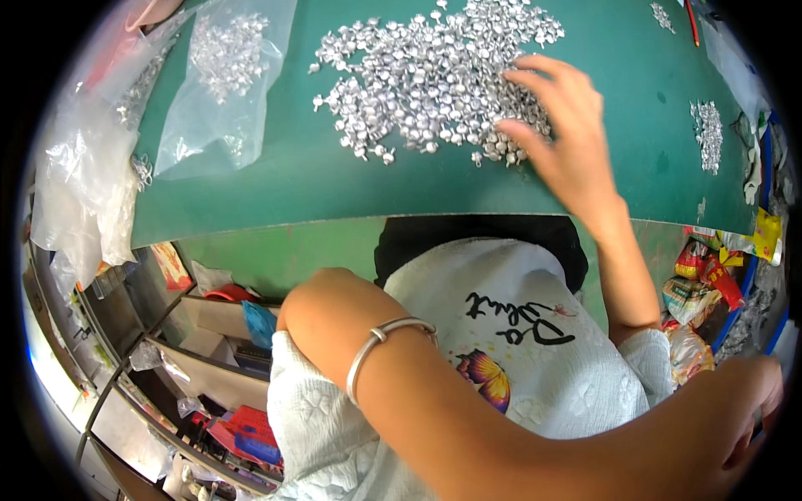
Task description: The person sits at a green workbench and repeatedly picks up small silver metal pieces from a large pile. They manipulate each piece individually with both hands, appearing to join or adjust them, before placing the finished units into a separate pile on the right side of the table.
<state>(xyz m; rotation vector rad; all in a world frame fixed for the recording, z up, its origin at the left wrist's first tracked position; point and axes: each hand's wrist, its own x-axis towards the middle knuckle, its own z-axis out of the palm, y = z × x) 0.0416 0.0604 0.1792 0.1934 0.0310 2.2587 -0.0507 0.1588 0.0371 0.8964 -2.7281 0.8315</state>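
Note:
A wide heap of small silvery metal pieces (pixel 443 75), rounded and some with a little loop, lies on the green tabletop (pixel 334 192). Over the heap's right edge is my right hand (pixel 564 125), back up, its thumb and fingers apart and curved above the pieces. Nothing shows gripped in it. My left arm, with a silver bangle (pixel 363 359), crosses low in front of my body towards the right. At the lower right rim, my left hand (pixel 748 409) is partly in shadow with its fingers curled in; whatever they may hold is hidden.
A clear plastic bag (pixel 213 125) with metal pieces inside lies left of the heap. More clear bags (pixel 88 184) hang over the left edge. Small metal clusters (pixel 708 138) sit at the right. Shelves with boxes (pixel 221 371) stand lower left; bright packets (pixel 697 280) are lower right.

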